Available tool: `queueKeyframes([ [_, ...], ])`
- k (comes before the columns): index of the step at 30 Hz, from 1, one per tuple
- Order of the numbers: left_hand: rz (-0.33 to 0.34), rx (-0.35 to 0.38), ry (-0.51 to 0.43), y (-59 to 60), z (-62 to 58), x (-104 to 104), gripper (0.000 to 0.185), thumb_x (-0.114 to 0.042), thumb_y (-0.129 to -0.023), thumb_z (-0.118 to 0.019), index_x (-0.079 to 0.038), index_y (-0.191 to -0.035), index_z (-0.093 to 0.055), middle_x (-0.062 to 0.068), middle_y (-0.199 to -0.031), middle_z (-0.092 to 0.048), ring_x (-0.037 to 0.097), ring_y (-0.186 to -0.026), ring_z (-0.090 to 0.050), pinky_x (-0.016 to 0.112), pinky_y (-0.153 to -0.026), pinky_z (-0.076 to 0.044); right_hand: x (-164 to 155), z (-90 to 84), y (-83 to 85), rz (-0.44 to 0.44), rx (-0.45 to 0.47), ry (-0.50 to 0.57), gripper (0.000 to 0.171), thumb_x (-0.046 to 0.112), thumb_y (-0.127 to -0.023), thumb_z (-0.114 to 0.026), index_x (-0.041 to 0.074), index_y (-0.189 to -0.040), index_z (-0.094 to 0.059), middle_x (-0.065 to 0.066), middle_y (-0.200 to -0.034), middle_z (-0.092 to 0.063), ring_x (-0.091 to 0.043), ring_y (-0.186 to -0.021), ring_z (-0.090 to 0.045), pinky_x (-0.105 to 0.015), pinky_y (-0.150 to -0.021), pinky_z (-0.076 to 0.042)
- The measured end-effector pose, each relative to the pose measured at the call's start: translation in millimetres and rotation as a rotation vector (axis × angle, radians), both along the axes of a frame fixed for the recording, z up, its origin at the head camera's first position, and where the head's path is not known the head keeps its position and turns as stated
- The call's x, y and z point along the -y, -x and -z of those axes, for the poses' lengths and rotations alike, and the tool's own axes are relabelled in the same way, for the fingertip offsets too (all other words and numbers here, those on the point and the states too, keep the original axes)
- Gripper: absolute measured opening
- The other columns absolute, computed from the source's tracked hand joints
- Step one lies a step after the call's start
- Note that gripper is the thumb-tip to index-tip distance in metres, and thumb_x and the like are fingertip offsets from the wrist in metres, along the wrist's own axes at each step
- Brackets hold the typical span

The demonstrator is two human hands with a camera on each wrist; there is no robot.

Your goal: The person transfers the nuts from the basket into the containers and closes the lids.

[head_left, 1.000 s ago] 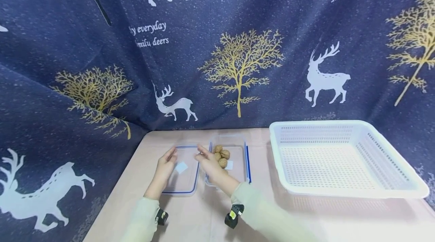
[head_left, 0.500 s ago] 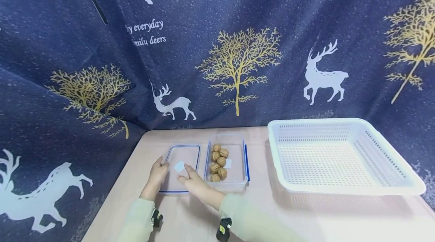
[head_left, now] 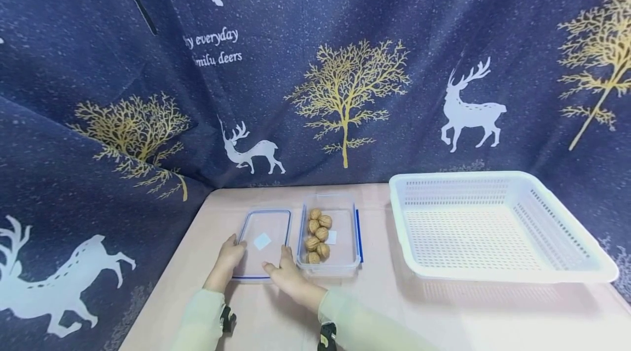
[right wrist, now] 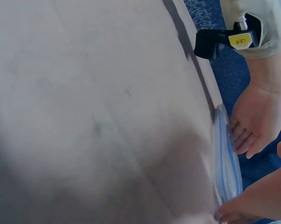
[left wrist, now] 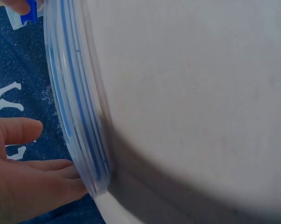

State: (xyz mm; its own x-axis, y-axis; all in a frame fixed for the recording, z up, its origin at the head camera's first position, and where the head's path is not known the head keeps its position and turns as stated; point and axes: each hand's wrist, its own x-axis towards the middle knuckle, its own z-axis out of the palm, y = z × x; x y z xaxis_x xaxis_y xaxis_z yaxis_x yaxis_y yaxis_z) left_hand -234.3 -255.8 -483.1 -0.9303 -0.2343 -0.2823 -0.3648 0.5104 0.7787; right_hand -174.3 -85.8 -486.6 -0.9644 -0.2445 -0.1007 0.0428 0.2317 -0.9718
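Observation:
A clear rectangular lid (head_left: 253, 261) with a blue seal and a pale square label lies on the table. My left hand (head_left: 229, 256) is at its left edge; in the left wrist view the fingers (left wrist: 61, 170) are straight against the rim and the thumb is apart. My right hand (head_left: 289, 276) is at the lid's near right corner, thumb toward the near edge, other fingers along the right side. In the right wrist view its fingertips are right at the lid's rim (right wrist: 227, 158). Just right of this hand stands a clear food container (head_left: 343, 225) with several walnuts (head_left: 322, 234).
On the right side of the table (head_left: 365, 312) stands a large white perforated plastic basket (head_left: 455, 241). A blue latch flap (head_left: 359, 236) hangs along the container's right side. Behind the table hangs a dark blue cloth (head_left: 296, 93) printed with deer and trees.
My right hand has come off the front of the walnut container, leftward and nearer, to the lid's near right corner. My left hand has slid nearer along the lid's left edge.

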Motion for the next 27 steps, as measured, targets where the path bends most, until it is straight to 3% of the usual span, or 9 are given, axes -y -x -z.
queueKeyframes([
  [7,0.013,-0.026,-0.012,-1.9,0.0,-0.4,0.06,-0.013,-0.098,-0.035,0.016,-0.146,-0.01,0.04,-0.148,-0.013,0.055,-0.137,-0.013,0.063,-0.112,-0.017,-3.1,1.7,0.5,-0.022,0.044,0.037,0.079,0.028,-0.094,-0.058,-0.014,-0.146,-0.017,-0.034,-0.153,-0.01,-0.047,-0.142,-0.011,-0.057,-0.116,-0.009],
  [17,-0.059,-0.032,-0.082,-8.7,-3.5,-2.2,0.063,-0.012,-0.097,-0.033,0.015,-0.146,-0.006,0.04,-0.149,-0.011,0.053,-0.138,-0.011,0.059,-0.114,-0.016,-5.5,3.5,-0.5,-0.06,0.07,0.05,0.081,0.033,-0.093,-0.058,-0.011,-0.147,-0.017,-0.032,-0.154,-0.009,-0.046,-0.142,-0.01,-0.058,-0.116,-0.008],
  [27,-0.078,-0.115,-0.115,-15.3,-19.2,-3.8,0.063,-0.011,-0.096,-0.033,0.015,-0.146,-0.005,0.039,-0.149,-0.01,0.054,-0.138,-0.009,0.058,-0.115,-0.012,-5.5,-7.4,-0.5,-0.062,0.033,0.071,0.08,0.031,-0.092,-0.058,-0.01,-0.148,-0.018,-0.032,-0.155,-0.008,-0.046,-0.142,-0.011,-0.059,-0.116,-0.009],
])
